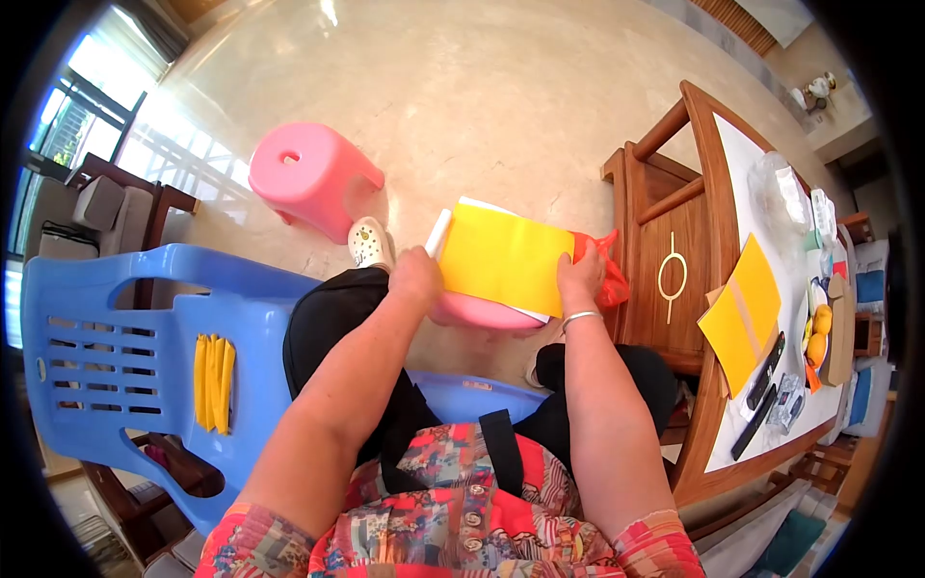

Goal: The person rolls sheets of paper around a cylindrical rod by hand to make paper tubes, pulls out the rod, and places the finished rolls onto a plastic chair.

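The sheet [503, 258] is plain yellow, rectangular and nearly flat. It occupies the middle of the view, at 12 o'clock from the wearer. Its long axis is slightly rotated, running from between 9 and 10 o'clock to between 3 and 4 o'clock. White backing [533, 313] is visible beneath it, as a narrow margin at the 11 to 12 o'clock edge and again at the 5 o'clock corner. A white roll [438, 231] is located at the 10 o'clock edge, its axis inclined from 1 to 7 o'clock. Its join to the backing cannot be determined.
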Demonstrator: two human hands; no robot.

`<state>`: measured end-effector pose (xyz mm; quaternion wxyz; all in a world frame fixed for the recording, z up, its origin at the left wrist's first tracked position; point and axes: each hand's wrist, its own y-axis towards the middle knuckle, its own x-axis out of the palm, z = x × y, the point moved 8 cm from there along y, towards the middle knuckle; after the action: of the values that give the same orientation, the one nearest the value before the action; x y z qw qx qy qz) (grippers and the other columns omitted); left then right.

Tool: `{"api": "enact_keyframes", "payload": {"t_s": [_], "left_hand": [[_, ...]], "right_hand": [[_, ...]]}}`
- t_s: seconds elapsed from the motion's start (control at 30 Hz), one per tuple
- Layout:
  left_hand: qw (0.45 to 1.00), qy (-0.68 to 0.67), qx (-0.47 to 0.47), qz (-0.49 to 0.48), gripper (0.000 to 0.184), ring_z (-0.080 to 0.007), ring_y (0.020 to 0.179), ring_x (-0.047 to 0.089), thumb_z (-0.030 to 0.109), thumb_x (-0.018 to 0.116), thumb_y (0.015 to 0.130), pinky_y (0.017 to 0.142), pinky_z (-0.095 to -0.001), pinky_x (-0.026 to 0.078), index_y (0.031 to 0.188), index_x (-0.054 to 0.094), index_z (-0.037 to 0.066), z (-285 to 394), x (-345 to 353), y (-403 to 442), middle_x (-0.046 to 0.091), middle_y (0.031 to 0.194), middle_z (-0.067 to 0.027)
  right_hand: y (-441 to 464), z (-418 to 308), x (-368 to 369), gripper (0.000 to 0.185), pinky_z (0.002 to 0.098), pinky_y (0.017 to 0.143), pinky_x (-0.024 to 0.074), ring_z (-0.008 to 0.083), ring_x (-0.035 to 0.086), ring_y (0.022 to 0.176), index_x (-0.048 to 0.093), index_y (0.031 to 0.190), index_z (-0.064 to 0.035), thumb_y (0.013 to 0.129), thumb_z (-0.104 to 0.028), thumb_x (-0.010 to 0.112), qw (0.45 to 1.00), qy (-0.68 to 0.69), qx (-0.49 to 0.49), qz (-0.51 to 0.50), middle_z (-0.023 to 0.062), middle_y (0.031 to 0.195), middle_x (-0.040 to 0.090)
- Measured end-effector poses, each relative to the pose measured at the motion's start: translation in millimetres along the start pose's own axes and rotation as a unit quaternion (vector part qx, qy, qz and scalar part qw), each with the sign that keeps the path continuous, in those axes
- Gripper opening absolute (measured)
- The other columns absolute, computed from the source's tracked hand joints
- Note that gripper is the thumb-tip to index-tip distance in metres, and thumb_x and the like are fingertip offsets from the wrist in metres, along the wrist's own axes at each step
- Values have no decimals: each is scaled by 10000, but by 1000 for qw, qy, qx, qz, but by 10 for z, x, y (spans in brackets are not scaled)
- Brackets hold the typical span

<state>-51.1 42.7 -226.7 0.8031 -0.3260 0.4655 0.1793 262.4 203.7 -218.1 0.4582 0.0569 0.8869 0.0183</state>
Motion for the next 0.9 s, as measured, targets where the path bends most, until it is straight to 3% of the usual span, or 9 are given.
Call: {"api": "enact_keyframes", "payload": {"t_s": [0.03, 0.13, 0.23, 0.57, 0.9], "left_hand": [[1000, 6, 7, 22, 342, -438, 1062, 686, 293, 588, 992, 930, -514, 548, 1108, 647, -23, 9, -50, 7, 702, 1101, -270], [998, -27, 42, 37, 340, -438, 1077, 680, 295, 588, 988, 937, -519, 543, 1138, 650, -3, 165, -282, 20, 702, 1113, -268], [996, -71, 44, 10, 356, -413, 1076, 681, 295, 605, 973, 940, -503, 538, 1193, 660, 19, 356, -365, 12, 710, 1130, -241], [989, -108, 92, -28, 347, -400, 1049, 686, 296, 611, 963, 928, -492, 536, 1178, 675, 32, 620, -405, -30, 720, 1099, -224], [985, -33, 161, -60, 295, -387, 1031, 691, 280, 613, 969, 905, -492, 546, 1135, 683, 47, 790, -270, -54, 723, 1074, -208]], "right_hand": [[-92, -185, -142, 299, 449, 1052, 474, 349, 591, 1223, 703, 1143, -85, 865, -191, 732, 997, -23, -63, 38, 121, 1265, 657], [-353, -666, 61, 317, 443, 1014, 492, 329, 603, 1151, 692, 1093, -96, 800, -176, 785, 958, 19, -258, -126, 99, 1218, 645], [-839, -1065, 57, 342, 425, 977, 507, 312, 597, 1146, 690, 1057, -104, 752, -181, 825, 901, -3, -370, -227, 86, 1169, 637], [-1075, -1010, 166, 278, 430, 966, 528, 320, 603, 1144, 720, 1022, -87, 774, -175, 810, 885, -41, -395, -244, 112, 1141, 641], [-900, -963, 215, 143, 409, 949, 544, 292, 669, 1056, 791, 908, -99, 830, -216, 767, 883, -10, -373, -285, 88, 1044, 737]]}}
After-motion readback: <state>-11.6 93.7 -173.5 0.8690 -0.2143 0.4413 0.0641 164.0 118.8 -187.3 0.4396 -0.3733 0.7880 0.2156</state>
